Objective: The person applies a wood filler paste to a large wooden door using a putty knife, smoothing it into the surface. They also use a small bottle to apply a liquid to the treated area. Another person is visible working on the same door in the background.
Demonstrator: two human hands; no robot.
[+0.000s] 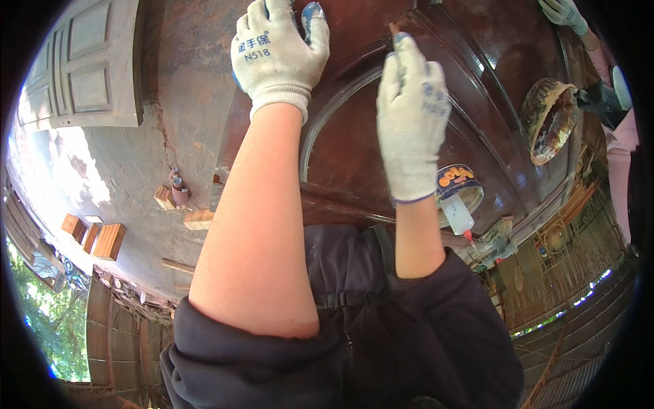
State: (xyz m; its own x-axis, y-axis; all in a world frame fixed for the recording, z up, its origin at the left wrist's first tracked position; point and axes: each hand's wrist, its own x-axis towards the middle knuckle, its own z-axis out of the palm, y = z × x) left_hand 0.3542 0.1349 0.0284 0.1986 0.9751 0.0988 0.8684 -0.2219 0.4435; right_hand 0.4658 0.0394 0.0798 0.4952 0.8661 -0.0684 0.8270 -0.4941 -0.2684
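Note:
Before me lies a large, glossy dark red-brown wooden panel (347,143) with curved raised mouldings, like a door. My left hand (281,58), in a whitish knit glove with blue-coated fingers, rests at the panel's left side, fingers stretched and thumb apart; it holds nothing visible. My right hand (414,112), gloved alike, is over the mouldings with its fingers closed together. A small brownish tip (394,28) shows at its fingertips; the rest is hidden, so its kind is unclear. Near my right wrist are a dark-labelled tin (470,178) and a white squeeze bottle (456,215) with a red tip.
A rough brown basket-like container (548,123) sits on the panel's right side. Beyond it is another person in pink (620,146), whose gloved hand (564,12) reaches in at the top right. At left are a panelled door (88,61) and several wood blocks (109,242).

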